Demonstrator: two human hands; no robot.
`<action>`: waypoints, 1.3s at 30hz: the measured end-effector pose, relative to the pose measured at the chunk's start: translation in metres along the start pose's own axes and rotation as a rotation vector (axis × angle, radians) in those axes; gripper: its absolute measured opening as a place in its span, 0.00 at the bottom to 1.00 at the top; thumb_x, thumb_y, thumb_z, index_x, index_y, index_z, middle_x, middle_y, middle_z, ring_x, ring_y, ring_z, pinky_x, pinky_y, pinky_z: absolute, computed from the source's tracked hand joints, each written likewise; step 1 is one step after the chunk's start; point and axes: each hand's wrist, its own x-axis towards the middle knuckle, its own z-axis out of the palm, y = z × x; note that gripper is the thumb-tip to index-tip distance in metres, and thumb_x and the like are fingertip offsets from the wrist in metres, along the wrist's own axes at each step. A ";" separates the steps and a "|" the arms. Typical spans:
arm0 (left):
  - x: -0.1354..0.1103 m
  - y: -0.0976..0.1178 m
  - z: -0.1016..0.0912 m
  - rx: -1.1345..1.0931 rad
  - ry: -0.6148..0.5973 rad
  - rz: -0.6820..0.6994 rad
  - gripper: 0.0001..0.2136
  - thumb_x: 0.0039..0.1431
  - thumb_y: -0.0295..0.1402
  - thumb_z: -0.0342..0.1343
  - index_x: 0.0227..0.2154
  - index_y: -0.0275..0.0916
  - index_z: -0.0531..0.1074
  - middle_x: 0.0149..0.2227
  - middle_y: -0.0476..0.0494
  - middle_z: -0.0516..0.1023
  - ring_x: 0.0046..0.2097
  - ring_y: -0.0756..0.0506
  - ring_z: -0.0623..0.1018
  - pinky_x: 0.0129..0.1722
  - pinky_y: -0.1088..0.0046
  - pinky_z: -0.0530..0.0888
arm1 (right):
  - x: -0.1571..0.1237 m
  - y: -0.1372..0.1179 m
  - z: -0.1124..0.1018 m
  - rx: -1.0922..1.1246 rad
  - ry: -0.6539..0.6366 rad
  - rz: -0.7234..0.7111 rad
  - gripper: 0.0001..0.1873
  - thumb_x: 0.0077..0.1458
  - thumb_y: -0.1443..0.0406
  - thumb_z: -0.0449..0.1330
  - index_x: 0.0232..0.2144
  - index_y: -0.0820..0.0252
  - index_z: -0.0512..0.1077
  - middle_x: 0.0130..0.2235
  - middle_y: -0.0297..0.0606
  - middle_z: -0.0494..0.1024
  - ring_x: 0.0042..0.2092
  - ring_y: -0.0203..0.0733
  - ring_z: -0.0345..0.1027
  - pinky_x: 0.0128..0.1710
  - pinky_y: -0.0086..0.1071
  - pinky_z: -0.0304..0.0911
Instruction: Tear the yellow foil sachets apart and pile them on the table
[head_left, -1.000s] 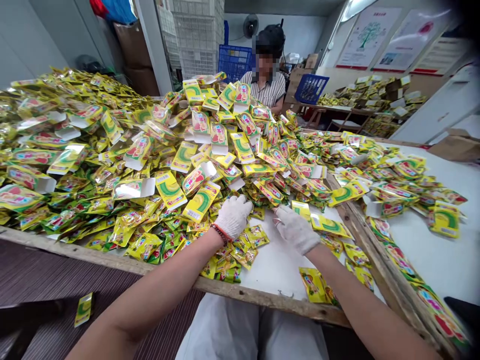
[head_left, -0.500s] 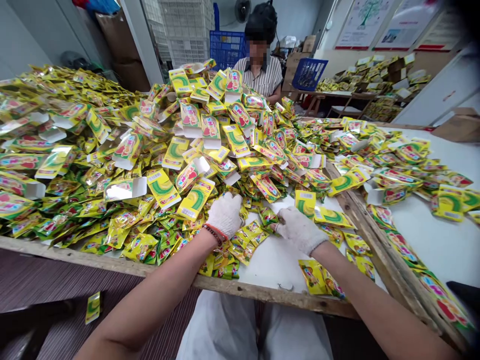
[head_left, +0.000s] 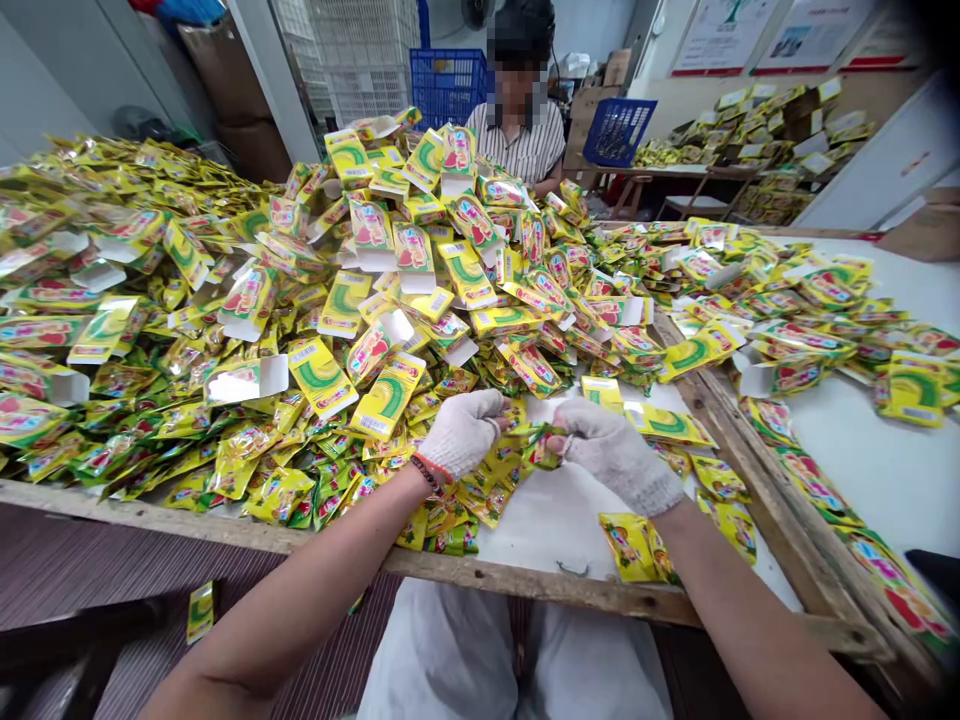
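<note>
My left hand [head_left: 466,432], in a white knit glove with bare fingertips, is pinched on the edge of a yellow sachet, mostly hidden by the fingers. Close to it, my right hand [head_left: 616,452], gloved the same way, grips a small green-and-yellow sachet [head_left: 538,447] between thumb and fingers. Below the hands, several yellow sachets [head_left: 484,492] overlap on the white tabletop [head_left: 541,530]. More yellow sachets [head_left: 628,545] lie by the front edge, under my right forearm. Open-ended yellow cartons [head_left: 390,395] rest on the heap just beyond my left hand.
A tall heap of cartons and sachets [head_left: 247,300] spreads left and ahead. Wooden rails [head_left: 750,480] edge the table in front and at right. Across it sits a person in a striped shirt [head_left: 517,150]. Blue crates [head_left: 619,130] stand behind. One carton [head_left: 201,612] lies on the floor.
My left hand has lifted off the sachets and moved right, its fingers now pinched near the right hand. My right hand has shifted slightly right, still gripping the green-and-yellow sachet. The view tilted slightly.
</note>
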 end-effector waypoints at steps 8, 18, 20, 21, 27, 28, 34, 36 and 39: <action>0.001 0.003 -0.005 -0.072 0.178 0.010 0.10 0.54 0.32 0.57 0.38 0.34 0.76 0.35 0.45 0.80 0.38 0.46 0.78 0.41 0.72 0.75 | 0.007 0.006 0.004 -0.184 0.173 0.060 0.13 0.53 0.57 0.57 0.31 0.60 0.74 0.33 0.40 0.77 0.36 0.43 0.67 0.39 0.35 0.62; -0.010 0.018 0.012 -0.554 0.026 -0.200 0.14 0.48 0.36 0.62 0.37 0.35 0.71 0.31 0.48 0.75 0.30 0.52 0.74 0.29 0.76 0.73 | 0.004 -0.016 0.019 -0.070 0.008 0.104 0.14 0.54 0.55 0.54 0.30 0.60 0.72 0.29 0.38 0.75 0.32 0.40 0.65 0.32 0.31 0.59; -0.011 0.018 0.012 -0.529 -0.059 -0.192 0.12 0.50 0.38 0.62 0.31 0.35 0.70 0.27 0.50 0.71 0.27 0.53 0.71 0.26 0.78 0.71 | 0.004 -0.013 0.022 -0.132 0.037 0.059 0.14 0.55 0.55 0.54 0.29 0.59 0.70 0.28 0.37 0.73 0.31 0.40 0.63 0.32 0.31 0.58; -0.010 0.018 0.011 -0.497 -0.096 -0.171 0.12 0.51 0.40 0.61 0.27 0.35 0.68 0.25 0.51 0.68 0.26 0.54 0.69 0.25 0.79 0.70 | 0.003 -0.011 0.023 -0.158 0.048 0.037 0.14 0.55 0.55 0.53 0.28 0.59 0.69 0.28 0.37 0.73 0.31 0.39 0.62 0.32 0.32 0.58; -0.012 0.016 0.013 -0.421 -0.146 -0.078 0.18 0.51 0.46 0.61 0.23 0.37 0.61 0.23 0.55 0.60 0.24 0.55 0.67 0.24 0.79 0.68 | 0.000 -0.002 0.034 -0.131 0.157 0.016 0.12 0.56 0.55 0.53 0.28 0.57 0.66 0.29 0.39 0.72 0.33 0.42 0.64 0.35 0.35 0.60; -0.012 0.015 0.015 -0.446 -0.152 -0.085 0.19 0.50 0.47 0.62 0.24 0.38 0.62 0.24 0.54 0.62 0.25 0.54 0.68 0.24 0.78 0.69 | 0.000 -0.003 0.035 -0.080 0.179 0.033 0.12 0.55 0.55 0.54 0.29 0.57 0.66 0.29 0.39 0.72 0.33 0.43 0.64 0.35 0.36 0.61; -0.022 0.019 0.008 -0.200 -0.083 0.000 0.17 0.59 0.47 0.54 0.28 0.36 0.68 0.25 0.50 0.68 0.28 0.51 0.70 0.29 0.75 0.70 | 0.000 -0.022 0.030 0.351 -0.024 0.137 0.23 0.51 0.52 0.59 0.45 0.59 0.67 0.38 0.42 0.77 0.35 0.44 0.70 0.33 0.36 0.67; -0.030 0.022 -0.010 0.124 0.015 0.064 0.16 0.61 0.46 0.51 0.31 0.37 0.70 0.27 0.48 0.70 0.32 0.49 0.71 0.34 0.73 0.71 | 0.000 -0.026 0.027 0.334 -0.091 0.163 0.20 0.50 0.53 0.60 0.41 0.59 0.70 0.36 0.41 0.77 0.33 0.42 0.70 0.30 0.34 0.66; -0.043 0.022 -0.051 0.721 0.351 0.052 0.20 0.54 0.45 0.59 0.44 0.38 0.70 0.44 0.38 0.72 0.46 0.39 0.72 0.46 0.63 0.70 | 0.000 -0.021 0.024 0.312 -0.086 0.219 0.19 0.50 0.54 0.60 0.41 0.60 0.71 0.29 0.36 0.75 0.26 0.38 0.65 0.25 0.32 0.62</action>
